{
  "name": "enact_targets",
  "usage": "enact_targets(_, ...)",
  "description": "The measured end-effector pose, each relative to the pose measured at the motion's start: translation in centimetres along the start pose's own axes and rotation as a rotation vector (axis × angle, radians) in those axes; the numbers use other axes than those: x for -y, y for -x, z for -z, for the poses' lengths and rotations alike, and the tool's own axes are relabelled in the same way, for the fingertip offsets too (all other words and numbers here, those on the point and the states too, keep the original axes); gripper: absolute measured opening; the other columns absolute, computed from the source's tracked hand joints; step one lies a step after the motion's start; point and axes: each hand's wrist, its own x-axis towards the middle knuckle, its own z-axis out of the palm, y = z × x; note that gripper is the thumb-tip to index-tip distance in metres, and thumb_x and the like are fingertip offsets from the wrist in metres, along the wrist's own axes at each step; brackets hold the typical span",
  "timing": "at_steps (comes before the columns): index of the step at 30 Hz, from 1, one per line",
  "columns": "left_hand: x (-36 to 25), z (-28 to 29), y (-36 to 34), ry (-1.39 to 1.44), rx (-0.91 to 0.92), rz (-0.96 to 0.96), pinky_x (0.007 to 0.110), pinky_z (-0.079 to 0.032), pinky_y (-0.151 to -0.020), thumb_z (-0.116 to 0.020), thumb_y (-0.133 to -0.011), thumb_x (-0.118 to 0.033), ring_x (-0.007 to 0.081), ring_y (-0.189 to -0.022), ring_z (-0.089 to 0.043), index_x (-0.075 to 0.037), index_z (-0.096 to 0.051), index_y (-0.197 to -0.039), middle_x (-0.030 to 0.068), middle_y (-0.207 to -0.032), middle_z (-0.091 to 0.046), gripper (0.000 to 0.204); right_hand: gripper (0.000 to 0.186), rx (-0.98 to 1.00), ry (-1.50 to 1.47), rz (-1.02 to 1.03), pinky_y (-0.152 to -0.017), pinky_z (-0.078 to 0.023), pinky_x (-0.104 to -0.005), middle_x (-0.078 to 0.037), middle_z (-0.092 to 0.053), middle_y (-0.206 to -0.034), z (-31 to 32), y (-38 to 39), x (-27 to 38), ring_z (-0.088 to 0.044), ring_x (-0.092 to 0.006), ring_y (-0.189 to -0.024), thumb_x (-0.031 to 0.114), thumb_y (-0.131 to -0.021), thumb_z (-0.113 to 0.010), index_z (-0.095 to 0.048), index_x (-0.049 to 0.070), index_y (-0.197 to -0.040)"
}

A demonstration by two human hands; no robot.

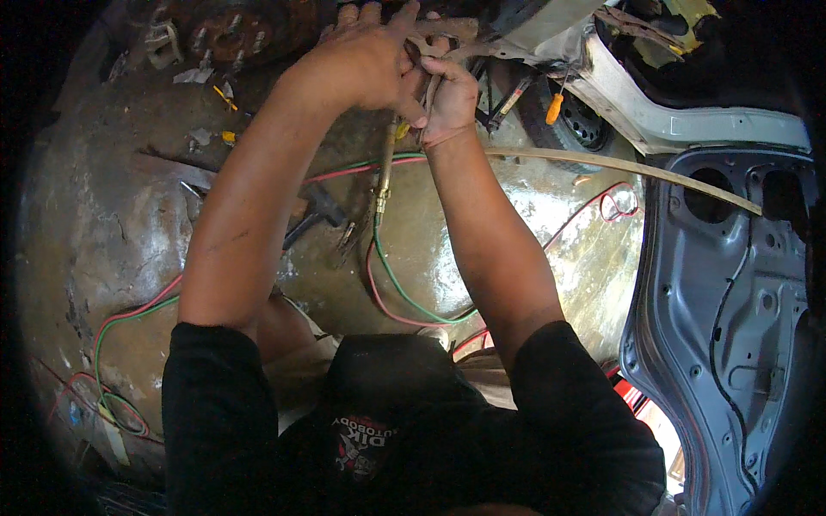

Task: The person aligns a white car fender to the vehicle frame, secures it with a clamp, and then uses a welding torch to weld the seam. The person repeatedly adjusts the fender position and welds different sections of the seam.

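Observation:
My left hand [375, 64] reaches to the top of the view with its fingers spread, beside a rusty, bent metal part [452, 34]. Close by on its right, my right hand [453, 101] is closed, thumb uppermost, around a thin, greyish-brown metal piece [430, 90]. What lies behind the fingers is partly hidden. Just below the left hand is a brass gas torch [385, 179], its upper end out of sight; whether a hand touches it I cannot make out. Green and red hoses [379, 245] run from its lower end.
A grey car door [688, 284] stands at the right, below a pale body sill [637, 107]. A wheel [585, 129], an orange-handled screwdriver [555, 107] and a long curved strip [637, 168] are nearby. A hammer [323, 206] lies on the floor; a rusty hub [232, 39] is top left.

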Motion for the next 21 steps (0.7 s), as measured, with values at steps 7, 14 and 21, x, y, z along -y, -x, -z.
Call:
enact_targets(7,-2.3,4.1,1.5,-0.024,0.245,0.021,0.057,-0.021,-0.126,-0.088,-0.069,-0.046,0.0542,-0.153,-0.019,0.001,-0.014,-0.164,0.038,-0.164,-0.02,0.13,0.054,-0.095,0.029,0.097,-0.106,-0.048,-0.0495,-0.013,-0.062,-0.127,0.0,-1.3,-0.8,-0.06,-0.0327,-0.117,0.011,-0.081,-0.058,-0.055,0.011,-0.135)
enact_targets(14,-2.4,4.2,2.2,-0.177,0.089,-0.09,0.058,-0.021,-0.125,-0.085,-0.07,-0.039,0.0556,-0.149,-0.025,0.006,-0.017,-0.162,0.039,-0.161,-0.025,0.124,0.046,-0.067,-0.053,0.09,-0.109,-0.047,-0.0498,-0.013,-0.069,-0.128,-1.7,-2.2,-1.0,-0.062,-0.0344,-0.123,0.018,-0.081,-0.069,-0.068,0.006,-0.125)
enact_targets(21,-0.1,7.6,-2.9,-0.294,0.325,-0.399,0.058,-0.033,-0.119,-0.08,-0.072,-0.044,0.0505,-0.138,-0.043,0.006,-0.042,-0.152,0.0326,-0.154,-0.043,0.102,0.035,-0.16,-0.096,0.211,-0.11,-0.047,-0.0504,-0.014,-0.07,-0.117,-1.0,-6.2,-1.6,-0.063,-0.0355,-0.117,0.022,-0.084,-0.07,-0.068,0.004,-0.114)
